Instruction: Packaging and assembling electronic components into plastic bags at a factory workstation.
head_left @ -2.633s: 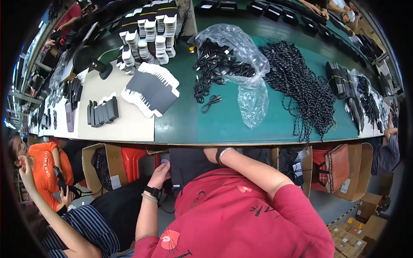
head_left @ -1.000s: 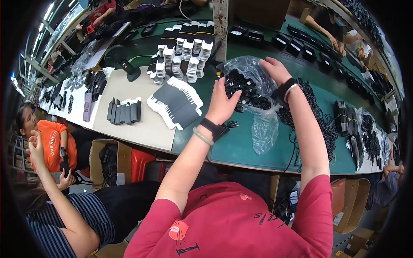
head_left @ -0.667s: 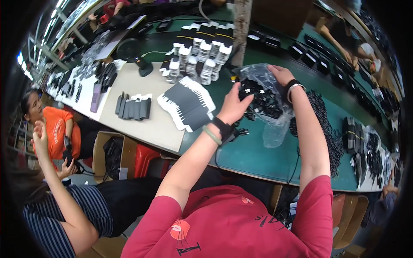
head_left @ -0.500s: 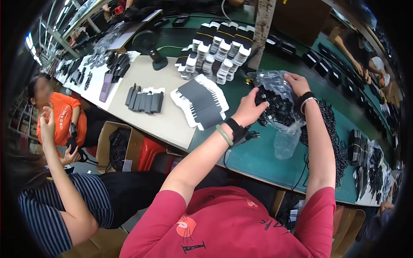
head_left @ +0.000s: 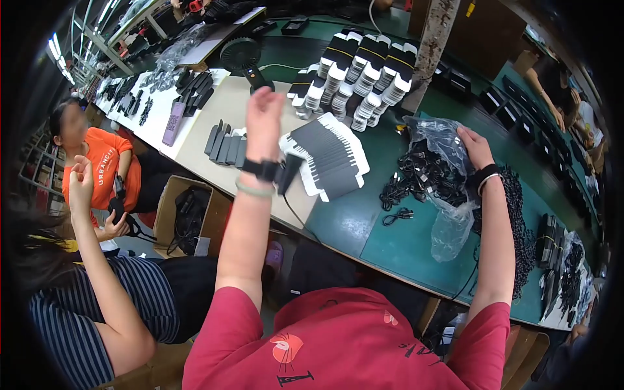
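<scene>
My right hand (head_left: 476,148) grips the upper edge of a clear plastic bag (head_left: 448,146) with its fingers closed. Black cables (head_left: 422,170) spill from the bag's mouth onto the green table, and one coiled cable (head_left: 398,216) lies apart in front of them. My left hand (head_left: 264,123) is raised over the beige board, left of a fanned stack of dark grey flat cartons (head_left: 331,156) with white tabs. Motion blurs its fingers, so any grip is unclear. Beside its wristband is a dark blocky thing (head_left: 289,173) with a cord trailing down.
Bundled flat cartons (head_left: 354,75) stand at the back, near a small black fan (head_left: 242,58) and a rusty post (head_left: 434,49). Folded grey cartons (head_left: 226,144) lie on the board. Dark cords (head_left: 517,227) heap at the right. Two people sit at the left beside a cardboard box (head_left: 182,214).
My left hand has left the cables and swung left over the beige board. My right hand still holds the bag. More cables now lie in view on the table, including the separate coiled one.
</scene>
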The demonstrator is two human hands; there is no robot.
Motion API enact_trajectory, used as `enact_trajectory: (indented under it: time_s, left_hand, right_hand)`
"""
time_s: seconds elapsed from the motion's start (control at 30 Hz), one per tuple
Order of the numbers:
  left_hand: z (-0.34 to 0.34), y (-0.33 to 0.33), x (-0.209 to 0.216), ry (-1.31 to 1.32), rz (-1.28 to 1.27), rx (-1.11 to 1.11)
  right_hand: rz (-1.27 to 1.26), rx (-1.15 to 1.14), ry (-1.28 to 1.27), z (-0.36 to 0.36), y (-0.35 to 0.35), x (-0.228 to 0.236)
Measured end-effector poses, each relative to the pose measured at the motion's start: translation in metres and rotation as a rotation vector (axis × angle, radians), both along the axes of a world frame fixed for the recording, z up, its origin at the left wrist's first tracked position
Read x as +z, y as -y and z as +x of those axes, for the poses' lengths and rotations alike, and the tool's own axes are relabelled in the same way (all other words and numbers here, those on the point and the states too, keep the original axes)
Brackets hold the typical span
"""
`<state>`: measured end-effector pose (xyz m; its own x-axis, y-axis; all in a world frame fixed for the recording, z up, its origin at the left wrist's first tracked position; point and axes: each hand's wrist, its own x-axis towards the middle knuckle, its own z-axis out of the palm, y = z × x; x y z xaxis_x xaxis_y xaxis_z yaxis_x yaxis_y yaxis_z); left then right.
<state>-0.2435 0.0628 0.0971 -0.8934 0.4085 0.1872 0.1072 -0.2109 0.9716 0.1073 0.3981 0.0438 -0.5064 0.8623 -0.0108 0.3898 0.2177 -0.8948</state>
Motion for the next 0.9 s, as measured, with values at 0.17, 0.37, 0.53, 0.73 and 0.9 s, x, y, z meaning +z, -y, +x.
enact_trajectory:
  time_s: [0.17,0.37,0.53,0.73,0.9]
  left_hand:
    - [-0.139,-0.028,-0.063,-0.043,-0.300,0.387]
    - [-0.186,-0.061,-0.070,-0.274,-0.516,0.351]
    - [-0.236,-0.052,-0.092,-0.336,-0.546,0.350]
    - [-0.217,-0.061,-0.085,-0.318,-0.609,0.310]
    - [-0.205,-0.055,-0.074,-0.323,-0.615,0.360]
  right_hand:
    - [0.039,0.000,0.007,-0.002,0.005,0.000]
    - [-0.050,0.007,0.034,0.007,0.001,0.001]
    - [-0.036,0.018,0.040,-0.007,0.005,0.003]
    - [-0.010,-0.018,0.053,0.002,0.002,0.000]
    - [-0.050,0.003,0.056,0.001,0.001,0.001]
